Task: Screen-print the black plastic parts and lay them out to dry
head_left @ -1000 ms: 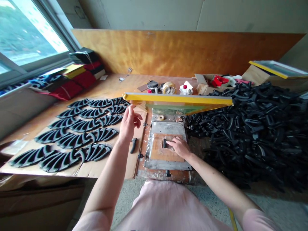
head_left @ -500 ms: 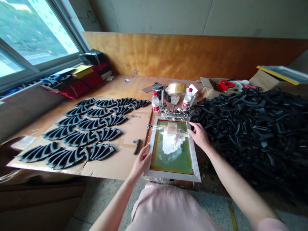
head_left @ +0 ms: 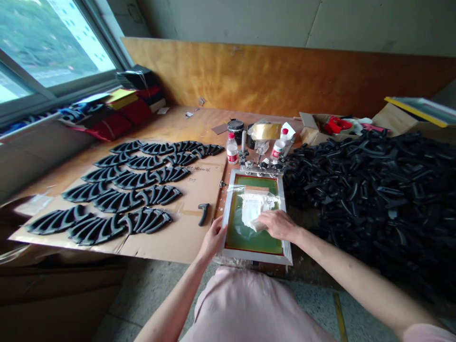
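Left hand: fingers (head_left: pixel 213 237) are curling partway closed around the left rail of the screen frame, thumb uppermost.
Screen frame (head_left: pixel 254 257): is lying flat between the hands; its metal rails are looking stiff and fairly light, best held at the sides.
Green mesh (head_left: pixel 265 243): is spanning the frame, probably taut and easily damaged by a hard corner.
White paste (head_left: pixel 249 202): is spreading across the mesh, likely slick and smearing on fingers.
Pale blade (head_left: pixel 257 225): is resting on the mesh beside the paste; probably light, safest by its upper edge.
Right hand (head_left: pixel 280 225): is pinching the blade, fingertips nearly together.
Black parts (head_left: pixel 374 199): are heaping beyond it.
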Motion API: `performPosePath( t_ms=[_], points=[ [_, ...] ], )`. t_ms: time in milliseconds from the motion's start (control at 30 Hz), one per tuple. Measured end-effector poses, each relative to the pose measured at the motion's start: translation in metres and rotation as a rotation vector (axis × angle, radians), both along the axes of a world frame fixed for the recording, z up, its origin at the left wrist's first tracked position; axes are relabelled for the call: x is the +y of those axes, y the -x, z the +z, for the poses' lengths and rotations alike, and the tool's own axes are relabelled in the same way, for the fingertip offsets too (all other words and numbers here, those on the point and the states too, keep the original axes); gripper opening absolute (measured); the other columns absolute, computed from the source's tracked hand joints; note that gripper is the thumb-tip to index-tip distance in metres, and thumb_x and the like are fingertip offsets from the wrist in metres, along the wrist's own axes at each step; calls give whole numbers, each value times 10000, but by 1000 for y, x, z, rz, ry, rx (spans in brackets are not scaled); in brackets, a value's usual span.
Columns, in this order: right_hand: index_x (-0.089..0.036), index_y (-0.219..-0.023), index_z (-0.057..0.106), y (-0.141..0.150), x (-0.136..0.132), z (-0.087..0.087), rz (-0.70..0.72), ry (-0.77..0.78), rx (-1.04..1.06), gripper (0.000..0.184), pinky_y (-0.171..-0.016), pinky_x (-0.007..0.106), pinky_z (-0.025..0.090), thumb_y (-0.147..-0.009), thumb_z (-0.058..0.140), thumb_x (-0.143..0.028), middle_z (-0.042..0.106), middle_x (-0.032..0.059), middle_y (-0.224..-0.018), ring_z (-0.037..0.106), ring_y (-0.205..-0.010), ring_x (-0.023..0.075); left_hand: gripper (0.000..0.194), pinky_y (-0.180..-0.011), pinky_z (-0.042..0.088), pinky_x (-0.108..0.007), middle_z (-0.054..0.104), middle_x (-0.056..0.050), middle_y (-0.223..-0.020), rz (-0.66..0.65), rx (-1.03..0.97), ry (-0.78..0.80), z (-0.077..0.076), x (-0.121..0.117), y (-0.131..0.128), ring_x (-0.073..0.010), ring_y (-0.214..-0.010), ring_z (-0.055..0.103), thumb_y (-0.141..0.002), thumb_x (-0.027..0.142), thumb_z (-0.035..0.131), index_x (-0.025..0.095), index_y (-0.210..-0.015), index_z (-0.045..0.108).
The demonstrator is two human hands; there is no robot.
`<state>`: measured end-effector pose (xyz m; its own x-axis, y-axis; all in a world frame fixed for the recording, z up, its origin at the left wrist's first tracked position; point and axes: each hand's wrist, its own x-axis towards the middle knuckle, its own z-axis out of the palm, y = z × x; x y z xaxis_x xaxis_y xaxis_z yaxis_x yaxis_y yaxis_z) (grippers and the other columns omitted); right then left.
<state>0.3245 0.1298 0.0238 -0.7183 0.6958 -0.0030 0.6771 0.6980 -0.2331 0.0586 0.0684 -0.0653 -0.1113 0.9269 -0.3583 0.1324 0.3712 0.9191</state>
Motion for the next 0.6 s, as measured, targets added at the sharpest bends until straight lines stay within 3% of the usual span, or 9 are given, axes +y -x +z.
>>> performPosePath(
  t_ms=[133, 267, 367, 500, 600],
  points=[
    [-191, -876, 664, 6, 5, -7, -161, -110, 100, 124, -708, 275, 434, -830, 597, -98, 690, 50, -887, 617, -854, 191, 700, -566, 449, -241, 652, -9, -733, -18, -50, -11, 0, 1, 0, -162, -645, 608, -777, 607, 605, 189, -1333, 530],
    [-178, -949, 676, 6, -9, -19, -72, -114, 98, 197, -738, 276, 459, -838, 557, -67, 700, 66, -938, 634, -864, 187, 766, -529, 433, -234, 648, -3, -727, -6, -85, 6, -1, 0, -2, -150, -601, 591, -754, 635, 612, 176, -1356, 494],
    [-221, -997, 679, 10, -1, -8, -151, -68, 134, 143, -713, 271, 477, -857, 648, -210, 716, 34, -929, 657, -830, 185, 778, -544, 451, -237, 653, -8, -725, 6, -101, 1, 9, 0, -1, -160, -623, 612, -742, 621, 638, 165, -1356, 494],
    [-316, -1310, 559, 10, 49, 31, -415, -114, 211, 508, -712, 286, 503, -826, 714, -320, 723, 27, -1069, 676, -851, 201, 848, -557, 467, -236, 680, -9, -765, -52, -217, 35, 55, 0, 4, -168, -650, 632, -729, 578, 693, 212, -1439, 407],
    [-273, -1340, 549, -23, 83, 54, -606, -197, 331, 469, -692, 278, 494, -888, 626, -375, 740, 28, -915, 673, -763, 196, 652, -523, 448, -219, 675, -11, -780, -29, -304, 12, 102, 7, 5, -131, -596, 583, -777, 614, 633, 202, -1279, 571]
  ],
)
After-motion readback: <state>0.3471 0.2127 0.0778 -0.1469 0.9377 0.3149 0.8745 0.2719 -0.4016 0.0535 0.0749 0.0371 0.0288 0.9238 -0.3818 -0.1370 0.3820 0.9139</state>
